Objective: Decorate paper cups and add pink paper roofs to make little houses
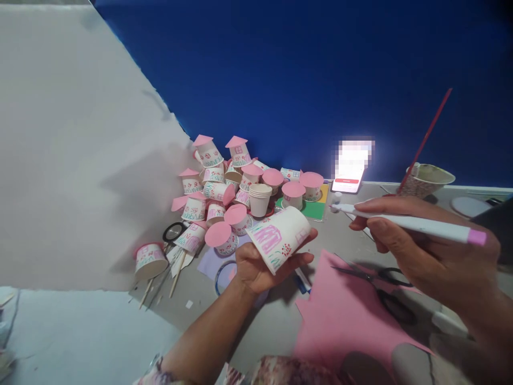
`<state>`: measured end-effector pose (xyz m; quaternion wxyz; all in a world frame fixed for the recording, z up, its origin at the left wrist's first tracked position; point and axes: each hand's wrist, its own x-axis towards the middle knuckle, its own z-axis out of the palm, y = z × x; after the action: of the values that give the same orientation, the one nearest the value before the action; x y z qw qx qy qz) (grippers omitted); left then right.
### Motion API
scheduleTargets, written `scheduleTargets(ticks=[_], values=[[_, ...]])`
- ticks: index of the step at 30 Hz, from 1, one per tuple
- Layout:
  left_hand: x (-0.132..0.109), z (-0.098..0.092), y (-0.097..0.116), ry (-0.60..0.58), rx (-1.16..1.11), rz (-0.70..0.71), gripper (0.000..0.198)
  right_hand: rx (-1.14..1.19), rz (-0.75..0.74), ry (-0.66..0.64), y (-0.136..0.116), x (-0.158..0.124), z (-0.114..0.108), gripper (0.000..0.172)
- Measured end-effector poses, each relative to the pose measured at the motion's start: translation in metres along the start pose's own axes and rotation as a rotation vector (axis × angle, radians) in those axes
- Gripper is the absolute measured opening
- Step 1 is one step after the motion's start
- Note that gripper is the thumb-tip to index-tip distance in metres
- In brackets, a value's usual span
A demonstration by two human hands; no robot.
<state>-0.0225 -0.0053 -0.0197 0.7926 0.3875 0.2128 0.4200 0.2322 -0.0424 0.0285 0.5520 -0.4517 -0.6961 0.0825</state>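
White and tapered, a paper cup (pixel 280 235) drawn with a pink door, a window, red flowers and green strokes lies tilted in the left hand (pixel 256 270), its rim facing between 7 and 8 o'clock. Thumb and fingers are closed around its lower side. The right hand (pixel 433 256) pinches a slim white marker with a pink end (pixel 425 225) between thumb and forefinger; its tip points at the cup from 2 o'clock, apart from the surface. Taking the held cup as the dial's centre, a heap of decorated white cups with pink paper roofs (pixel 217 191) spreads toward 10 o'clock, a stack of plain white cups (pixel 259 202) stands near at 11, a lit phone (pixel 347 181) leans beyond the marker tip between 1 and 2, black-handled scissors (pixel 370 277) lie at 4, and a cut pink paper sheet (pixel 332 315) lies at 5, partly under the scissors.
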Motion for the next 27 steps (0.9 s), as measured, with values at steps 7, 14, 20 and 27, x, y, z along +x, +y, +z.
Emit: scheduleTargets(ticks=[7, 14, 20, 27], values=[[0.0, 0.006, -0.001, 0.074, 0.103, 0.092, 0.088, -0.015, -0.043, 0.003, -0.002, 0.002, -0.002, 0.026], [0.005, 0.003, -0.013, 0.045, 0.608, 0.457, 0.072, -0.08, -0.167, -0.284, -0.003, 0.015, -0.006, 0.04], [0.003, 0.002, -0.012, 0.016, 1.099, 0.625, 0.08, -0.091, -0.188, -0.568, 0.002, 0.013, 0.0, 0.084], [0.0, -0.002, -0.014, -0.027, 1.062, 0.596, 0.111, -0.003, -0.151, -0.626, 0.007, 0.012, 0.003, 0.076]])
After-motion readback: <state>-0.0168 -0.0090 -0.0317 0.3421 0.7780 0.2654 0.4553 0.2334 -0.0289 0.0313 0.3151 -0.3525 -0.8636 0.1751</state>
